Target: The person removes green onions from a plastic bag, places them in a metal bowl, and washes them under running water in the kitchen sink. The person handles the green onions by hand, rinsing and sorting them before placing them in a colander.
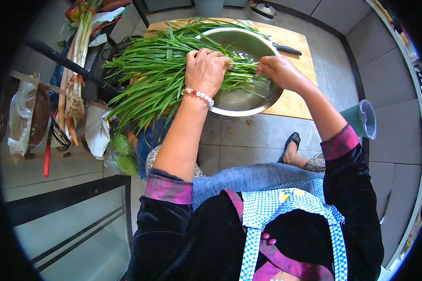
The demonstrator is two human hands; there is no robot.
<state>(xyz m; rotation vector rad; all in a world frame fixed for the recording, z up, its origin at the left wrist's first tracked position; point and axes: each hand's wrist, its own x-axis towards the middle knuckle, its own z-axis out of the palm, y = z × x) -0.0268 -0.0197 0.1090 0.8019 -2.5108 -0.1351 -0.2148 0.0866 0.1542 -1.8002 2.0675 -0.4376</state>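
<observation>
A big bunch of long green leaves, apparently garlic chives (pixel 151 63), lies across the left rim of a steel basin (pixel 237 113), with its pale stem ends over the basin. My left hand (pixel 207 66), a bead bracelet at its wrist, is closed around some of the stems. At the basin's right side my right hand (pixel 276 70) pinches the pale ends of a few stems between thumb and fingers. Clear water seems to stand in the basin. It rests on a wooden board or low table (pixel 293 102).
A black-handled knife (pixel 288 49) lies right of the basin's far rim. A green bin (pixel 360 119) stands on the floor at right. Leeks or large scallions (pixel 78 59) lean on a rack at left, near a plastic bag of green produce (pixel 123 154). Small scraps (pixel 230 130) dot the tiles.
</observation>
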